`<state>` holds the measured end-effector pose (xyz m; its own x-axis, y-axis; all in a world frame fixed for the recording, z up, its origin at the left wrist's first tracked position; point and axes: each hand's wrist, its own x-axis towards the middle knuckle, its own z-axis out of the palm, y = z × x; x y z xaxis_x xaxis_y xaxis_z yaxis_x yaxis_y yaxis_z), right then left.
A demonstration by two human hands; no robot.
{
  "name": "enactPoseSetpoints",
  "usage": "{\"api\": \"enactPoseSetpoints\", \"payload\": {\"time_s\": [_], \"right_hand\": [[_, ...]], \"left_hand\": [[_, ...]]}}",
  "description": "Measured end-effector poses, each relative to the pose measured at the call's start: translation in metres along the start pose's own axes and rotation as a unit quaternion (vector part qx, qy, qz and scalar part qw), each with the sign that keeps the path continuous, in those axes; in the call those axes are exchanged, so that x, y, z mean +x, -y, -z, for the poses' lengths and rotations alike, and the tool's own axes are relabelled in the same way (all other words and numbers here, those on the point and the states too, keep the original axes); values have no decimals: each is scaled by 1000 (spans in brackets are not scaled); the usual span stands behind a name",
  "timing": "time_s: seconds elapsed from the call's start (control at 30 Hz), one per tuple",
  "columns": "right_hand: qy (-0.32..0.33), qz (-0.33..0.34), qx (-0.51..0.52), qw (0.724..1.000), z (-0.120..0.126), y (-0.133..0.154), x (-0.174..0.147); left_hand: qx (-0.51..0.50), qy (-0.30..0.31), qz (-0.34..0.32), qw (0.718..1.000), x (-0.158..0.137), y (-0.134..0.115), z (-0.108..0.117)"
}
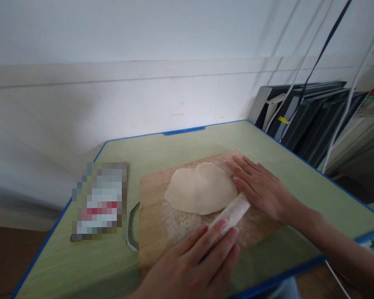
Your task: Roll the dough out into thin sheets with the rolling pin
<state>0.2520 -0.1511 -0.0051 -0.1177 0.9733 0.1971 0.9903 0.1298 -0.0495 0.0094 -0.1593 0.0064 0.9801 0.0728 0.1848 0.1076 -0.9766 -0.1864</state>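
Note:
A flat, pale sheet of dough [202,189] with a notch in its far edge lies on a floured wooden board [151,224]. Along its near right edge, a short flour-coated rolling pin [235,212] lies at a slant. My left hand [193,263] has its fingers over the pin's near end; its thumb is hidden. Stretched out over the board's right side, my right hand [264,189] has its fingers apart beside the dough. Its palm side is by the pin's far end, and whether it presses on the pin I cannot tell.
The board sits on a green table [187,145] with a blue edge. A metal handle [131,228] sticks out at the board's left, near a pixelated flat item [101,201]. Dark flat panels [311,116] and hanging cords [324,45] are at the right; a white wall [143,99] stands behind.

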Motion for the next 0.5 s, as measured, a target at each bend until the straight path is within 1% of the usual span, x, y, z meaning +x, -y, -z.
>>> {"api": "enactPoseSetpoints", "payload": {"time_s": [0.07, 0.13, 0.23, 0.3, 0.33, 0.4, 0.5], "right_hand": [[2, 7, 5, 1000, -2, -2, 3], [15, 29, 5, 999, -4, -4, 11], [40, 59, 12, 997, -6, -4, 30], [55, 53, 16, 997, -6, -1, 45], [63, 48, 17, 997, -6, 1, 51], [77, 47, 14, 996, -4, 6, 64], [81, 49, 14, 995, -2, 16, 81]], "left_hand": [[2, 5, 2, 1000, 0, 1, -2], [-10, 6, 12, 1000, -1, 3, -6], [-33, -32, 41, 998, -5, 6, -17], [-50, -47, 58, 996, -9, 9, -22], [-61, -42, 64, 995, -11, 10, -23], [-85, -26, 67, 994, -13, 12, -19], [-114, 9, 90, 989, -13, 15, -4]]}}
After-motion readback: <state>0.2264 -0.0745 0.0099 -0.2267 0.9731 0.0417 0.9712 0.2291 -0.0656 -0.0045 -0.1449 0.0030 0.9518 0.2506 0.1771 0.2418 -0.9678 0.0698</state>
